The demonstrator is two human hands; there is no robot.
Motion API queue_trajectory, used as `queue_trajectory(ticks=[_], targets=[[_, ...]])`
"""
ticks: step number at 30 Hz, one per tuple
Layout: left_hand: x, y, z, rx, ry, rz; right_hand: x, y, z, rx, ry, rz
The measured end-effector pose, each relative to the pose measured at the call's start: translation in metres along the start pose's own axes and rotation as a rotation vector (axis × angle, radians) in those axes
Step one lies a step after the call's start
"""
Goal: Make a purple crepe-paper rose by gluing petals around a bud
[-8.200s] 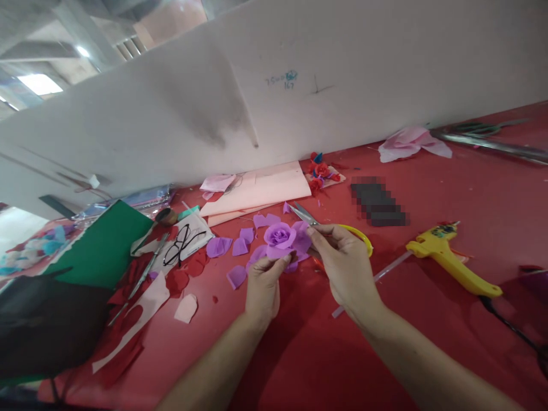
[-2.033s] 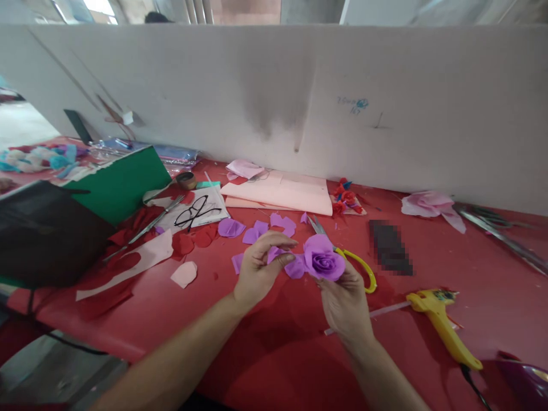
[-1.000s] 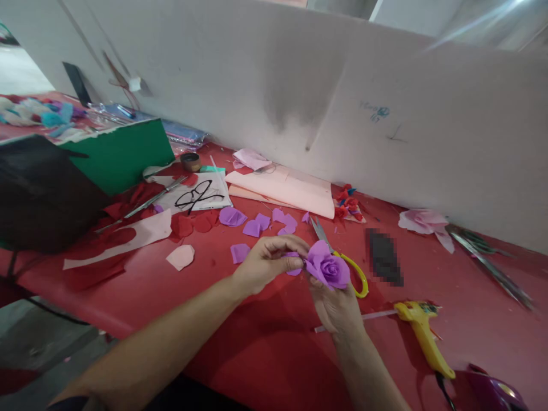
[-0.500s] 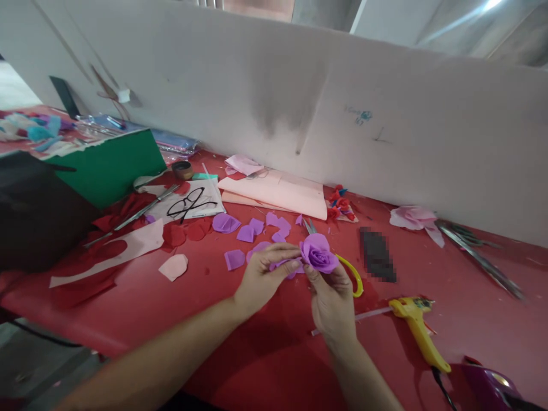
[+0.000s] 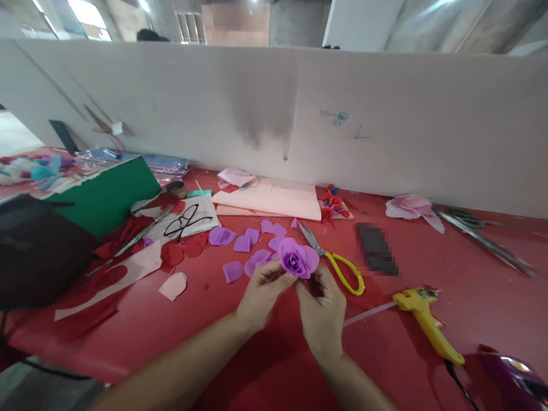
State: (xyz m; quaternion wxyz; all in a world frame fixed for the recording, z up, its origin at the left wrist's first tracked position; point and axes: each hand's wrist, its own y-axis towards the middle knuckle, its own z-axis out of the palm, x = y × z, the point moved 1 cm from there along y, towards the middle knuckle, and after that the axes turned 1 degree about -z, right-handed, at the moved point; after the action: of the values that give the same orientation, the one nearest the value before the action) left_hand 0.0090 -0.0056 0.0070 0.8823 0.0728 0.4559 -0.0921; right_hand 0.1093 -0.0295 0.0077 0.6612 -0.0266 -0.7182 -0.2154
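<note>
A purple paper rose with a coiled centre is held between both hands above the red table. My left hand pinches it from the left, its thumb just under the petals. From below and the right, my right hand grips the base, with its fingertips partly hidden by the flower. Several loose purple petals lie just beyond my left hand. Beyond my right hand are scissors with yellow handles, their blades pointing away to the left.
At right lie a yellow glue gun with its glue stick and a dark pixelated patch. Folded pink paper lies at the back. Black glasses, red scraps and a green box are at left. A white partition stands behind.
The rose has turned so its centre faces me more, and my hands have come closer together around its base. The camera view has levelled and tipped up, uncovering more of the scissors.
</note>
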Motion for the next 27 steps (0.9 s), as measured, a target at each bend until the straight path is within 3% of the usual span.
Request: queue_trajectory(ticks=[5,8,12,18,27], targets=[[0.001,0.012,-0.012,-0.116,0.000,0.006,0.002,0.002,-0.004,0.027,0.051,-0.054],[-0.001,0.014,-0.013,-0.130,-0.024,-0.019,0.004,0.018,-0.015,-0.026,0.267,0.075],[-0.003,0.008,-0.008,-0.078,-0.005,-0.110,0.013,0.039,-0.030,0.103,0.489,0.258],[0.000,0.004,-0.011,0.058,0.084,-0.195,0.020,0.043,-0.037,0.277,0.381,0.170],[0.003,0.005,-0.018,0.129,0.165,-0.202,0.026,0.042,-0.036,0.213,0.340,0.184]])
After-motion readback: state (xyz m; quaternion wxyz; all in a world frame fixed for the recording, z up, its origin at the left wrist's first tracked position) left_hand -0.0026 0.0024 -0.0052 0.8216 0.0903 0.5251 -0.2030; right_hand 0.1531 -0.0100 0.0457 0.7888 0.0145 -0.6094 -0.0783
